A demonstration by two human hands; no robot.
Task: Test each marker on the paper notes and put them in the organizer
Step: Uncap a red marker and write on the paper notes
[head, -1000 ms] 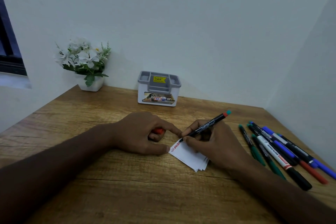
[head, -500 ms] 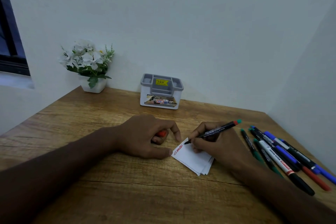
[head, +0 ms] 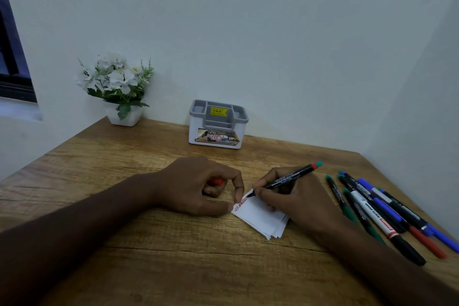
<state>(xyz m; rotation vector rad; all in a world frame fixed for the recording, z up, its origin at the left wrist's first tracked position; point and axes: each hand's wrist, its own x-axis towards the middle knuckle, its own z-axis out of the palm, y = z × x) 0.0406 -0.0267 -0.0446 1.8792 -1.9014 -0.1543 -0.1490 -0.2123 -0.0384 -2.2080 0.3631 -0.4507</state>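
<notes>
Marker (head: 285, 179) tip now farther along paper notes (head: 260, 216) (more scribble).

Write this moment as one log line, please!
right hand: writing, black red-ended marker | left hand: red cap, steadying white paper notes

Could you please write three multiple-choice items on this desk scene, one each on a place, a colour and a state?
1. Where do the spare markers lie? A right of the paper notes B inside the organizer C beside the flower pot
2. What colour is the scribble on the notes? A green B red C blue
3. What does the right hand do? A rests flat B points C holds a marker, tip on the paper

Answers: 1 A, they lie at the table's right edge; 2 B, red marks by the tip; 3 C, fingers grip the barrel.
</notes>
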